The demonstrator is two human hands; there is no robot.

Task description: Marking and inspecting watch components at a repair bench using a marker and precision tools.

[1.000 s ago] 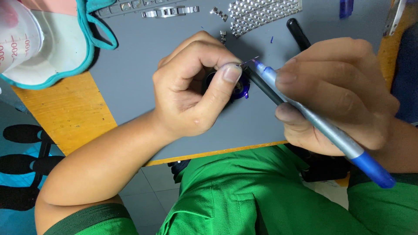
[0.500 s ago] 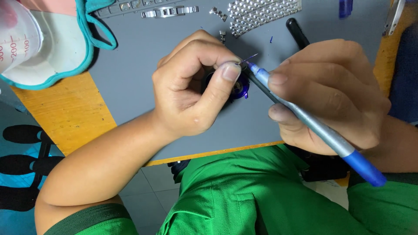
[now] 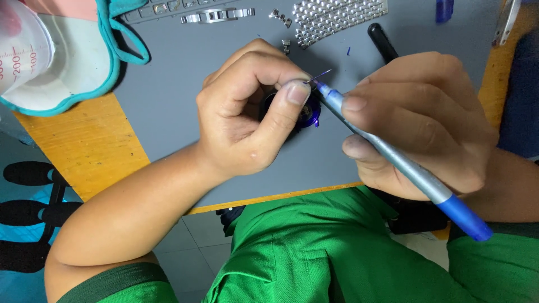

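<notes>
A small dark round part with a blue rim [image 3: 306,114] is pinned against the grey mat [image 3: 168,95] by the left hand [image 3: 247,120]. The fingers of that hand are curled tightly over it, and the thumb [image 3: 289,101] is pressed beside the rim, so most of the part is hidden; what it is cannot be told for certain, though a watch case seems likely given the metal band links [image 3: 339,14] laid out at the far edge of the mat.

A slim silver tool with a blue end [image 3: 387,154] is gripped like a pen in the right hand [image 3: 418,120], fingers closed narrowly around the shaft. Compared with a second ago, the tool tip has been carried up and to the left: it was lying at the right side of the part, and it is now set at the thumb tip, over the top edge of the part. The left hand has not shifted. From this it is judged that the fine point is being repositioned along the rim rather than withdrawn, and that the work on the part is still under way.

A black rod [image 3: 383,42] lies just behind the right hand, and a teal-rimmed tray [image 3: 106,62] holding a measuring cup [image 3: 22,53] sits at the left corner.
</notes>
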